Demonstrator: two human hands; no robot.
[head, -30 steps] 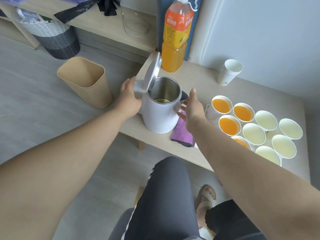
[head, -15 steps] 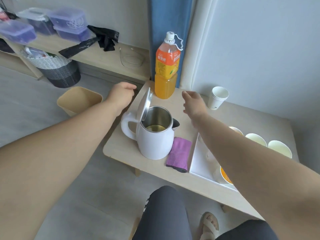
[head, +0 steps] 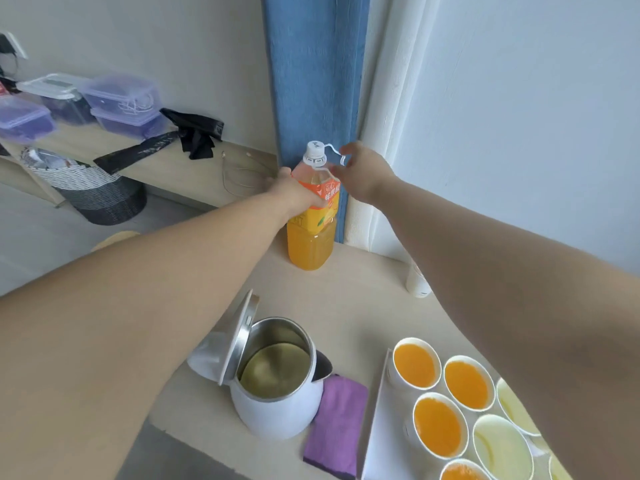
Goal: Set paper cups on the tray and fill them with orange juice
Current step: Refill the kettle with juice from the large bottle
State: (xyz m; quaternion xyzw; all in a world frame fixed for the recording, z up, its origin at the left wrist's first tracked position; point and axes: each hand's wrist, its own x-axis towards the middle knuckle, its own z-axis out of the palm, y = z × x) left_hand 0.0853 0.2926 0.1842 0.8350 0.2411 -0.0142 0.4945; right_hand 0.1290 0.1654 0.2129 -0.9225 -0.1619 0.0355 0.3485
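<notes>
Head view, clear plastic orange-juice bottle [head: 309, 242]: upright, white cap [head: 314, 151] up.
Left hand [head: 295, 195]: grips its shoulder.
Right hand [head: 362, 174]: at neck; grip unclear.

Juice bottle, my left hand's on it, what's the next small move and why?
Probably twist off the cap with the right hand while the left hand steadies the juice bottle. The cap is still on, the kettle stands open with only shallow juice inside, and some cups on the tray are empty.

A: Hands?
B: Left hand [head: 294, 195] wraps the bottle [head: 310, 244], arm reaching in from 8 o'clock. Right hand [head: 363, 174] sits at its 2 o'clock, fingers curled, grip unclear.
</notes>
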